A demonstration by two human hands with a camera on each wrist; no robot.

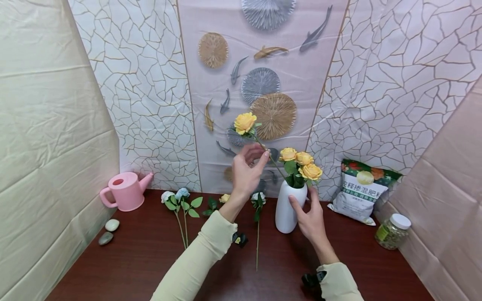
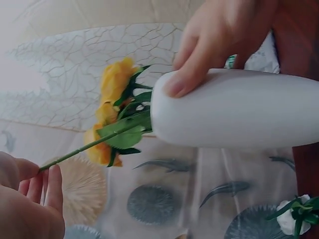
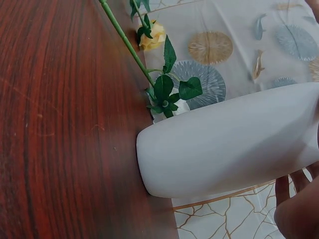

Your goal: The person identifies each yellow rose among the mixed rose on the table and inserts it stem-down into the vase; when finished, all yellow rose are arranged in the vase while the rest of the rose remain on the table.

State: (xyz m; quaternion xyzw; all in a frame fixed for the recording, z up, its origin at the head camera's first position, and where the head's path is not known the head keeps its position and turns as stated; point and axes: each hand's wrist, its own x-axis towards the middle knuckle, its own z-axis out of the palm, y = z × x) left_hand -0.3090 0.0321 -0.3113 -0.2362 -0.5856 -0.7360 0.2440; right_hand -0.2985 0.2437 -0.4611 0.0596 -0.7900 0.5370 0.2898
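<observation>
1. As the head view shows, the left hand (image 1: 246, 171) pinches the thin stem (image 1: 276, 166) of a single yellow rose (image 1: 245, 123) between thumb and fingertips, the grip closed down to the stem's own width; the bloom is above the hand, and the stem slants down rightward to the mouth of the white vase (image 1: 291, 211).

2. Also in the head view, the right hand (image 1: 310, 215) clasps the vase by its upper half, thumb on the near face and fingers round the right side, spread as wide as the vase is thick. The vase stands on the red-brown table (image 1: 278, 267), with three yellow roses (image 1: 304, 161) and green leaves crowding its mouth. A white rose (image 1: 257, 198) lies between the arms; a pink watering can (image 1: 128, 192) stands at the far left, a fertilizer bag (image 1: 363, 192) and a white-lidded jar (image 1: 393, 232) at the right.

3. Where the left wrist camera looks, the left thumb meets a finger around the green stem, which runs in at the vase mouth; how deep its end sits cannot be told. The right thumb presses just below the rim.

4. Seen from the right wrist, the vase's base is at the table; only part of the right hand shows, its fingers against the vase's side.
</observation>
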